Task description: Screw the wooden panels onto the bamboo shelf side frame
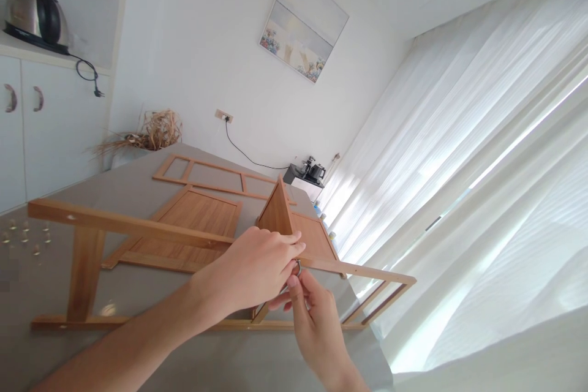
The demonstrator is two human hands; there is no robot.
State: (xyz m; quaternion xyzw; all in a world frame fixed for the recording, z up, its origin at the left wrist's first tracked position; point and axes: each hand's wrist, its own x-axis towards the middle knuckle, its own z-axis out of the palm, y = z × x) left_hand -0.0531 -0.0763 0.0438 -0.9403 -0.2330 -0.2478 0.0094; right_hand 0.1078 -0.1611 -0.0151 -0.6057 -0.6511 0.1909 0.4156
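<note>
A ladder-like wooden frame (151,226) stands on its long edge across the table, its two rails joined by short crosspieces. An upright wooden panel (277,211) meets the frame near my hands. Over the upper rail bends my left hand (255,263), its fingers closed about the rail at the joint and partly hidden. My right hand (316,318) pinches a small bent metal hex key (299,267) between thumb and fingers, just below the left fingertips. The key's far end is hidden by the hands.
Flat on the grey table (184,361) lie a slatted wooden panel (197,223), a second open frame (214,174) and another panel (315,236). Several small metal fittings (26,236) are at the left. White curtains (505,165) hang beside the table's right edge.
</note>
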